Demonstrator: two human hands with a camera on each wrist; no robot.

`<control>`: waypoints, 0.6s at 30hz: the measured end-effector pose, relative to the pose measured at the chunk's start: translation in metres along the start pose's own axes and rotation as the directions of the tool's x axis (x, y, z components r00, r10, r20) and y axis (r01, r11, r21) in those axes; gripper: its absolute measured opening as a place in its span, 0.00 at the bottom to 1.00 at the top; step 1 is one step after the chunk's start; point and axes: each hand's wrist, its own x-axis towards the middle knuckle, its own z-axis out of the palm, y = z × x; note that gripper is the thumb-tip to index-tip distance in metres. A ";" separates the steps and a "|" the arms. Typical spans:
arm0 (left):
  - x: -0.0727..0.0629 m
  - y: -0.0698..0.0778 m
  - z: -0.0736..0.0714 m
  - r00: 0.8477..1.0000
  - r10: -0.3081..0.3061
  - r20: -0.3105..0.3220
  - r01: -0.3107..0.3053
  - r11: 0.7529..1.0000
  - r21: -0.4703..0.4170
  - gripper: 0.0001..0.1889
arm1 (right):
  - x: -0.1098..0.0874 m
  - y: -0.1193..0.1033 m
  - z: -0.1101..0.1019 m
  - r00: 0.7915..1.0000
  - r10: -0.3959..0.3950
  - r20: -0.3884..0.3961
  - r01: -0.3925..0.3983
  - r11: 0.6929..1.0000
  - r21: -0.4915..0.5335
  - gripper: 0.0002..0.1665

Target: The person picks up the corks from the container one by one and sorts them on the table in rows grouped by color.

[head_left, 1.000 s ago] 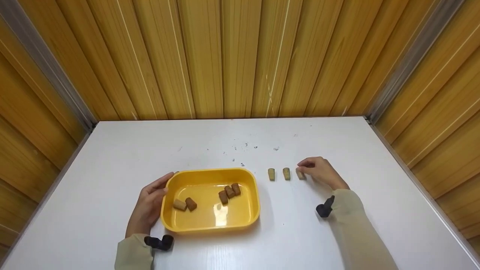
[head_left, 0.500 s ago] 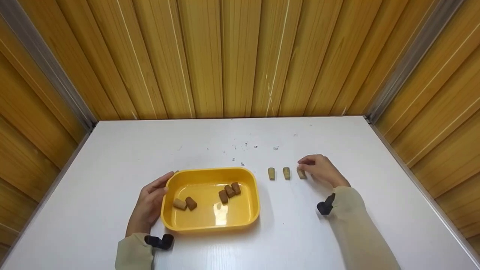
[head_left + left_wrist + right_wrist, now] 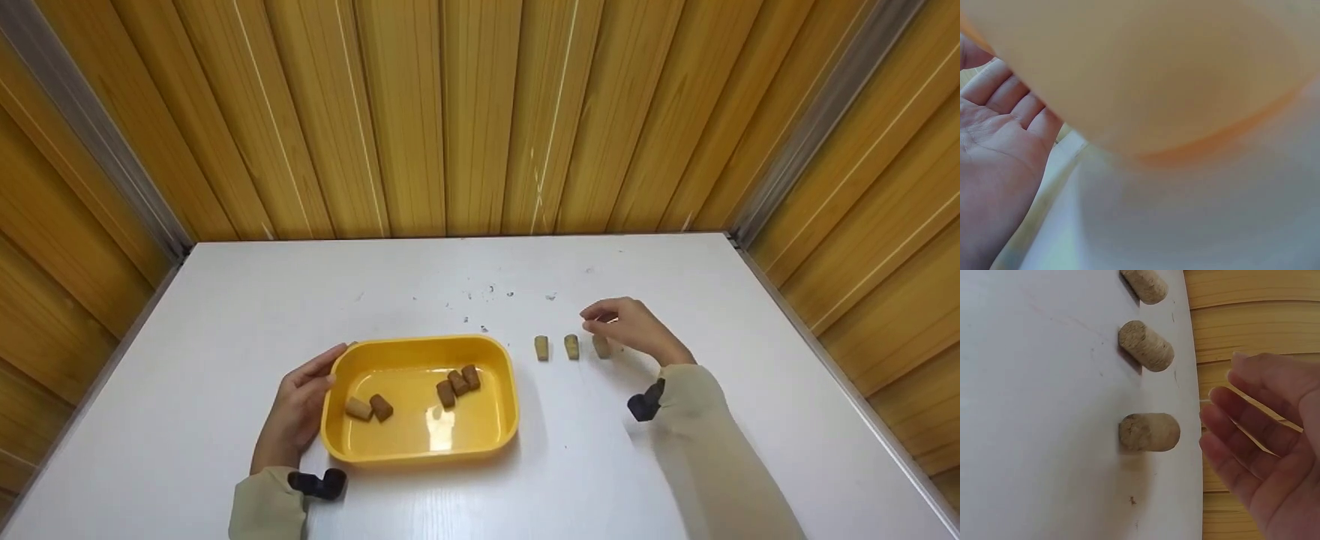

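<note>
Loosely spread, the right hand (image 3: 637, 328) partly covers the rightmost cork stopper (image 3: 1149, 432) in the head view, while the right-wrist view shows it whole on the white table (image 3: 1033, 427), near but apart from the fingertips (image 3: 1211, 445).

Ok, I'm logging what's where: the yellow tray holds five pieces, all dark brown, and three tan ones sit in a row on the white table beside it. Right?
Not quite: the head view shows the yellow tray holding four dark brown pieces and one tan piece, not five dark. The row of three tan ones on the white table beside it is right.
</note>
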 end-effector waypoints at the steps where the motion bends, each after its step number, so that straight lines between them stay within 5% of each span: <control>1: 0.000 0.000 0.000 1.000 -0.001 0.002 0.001 1.000 -0.006 0.25 | 0.000 -0.004 0.000 1.000 -0.011 0.006 0.011 1.000 0.002 0.21; 18: 0.000 0.002 -0.002 1.000 -0.007 0.002 0.007 1.000 -0.001 0.25 | 0.012 -0.081 0.012 0.969 -0.211 0.127 0.206 0.977 0.051 0.18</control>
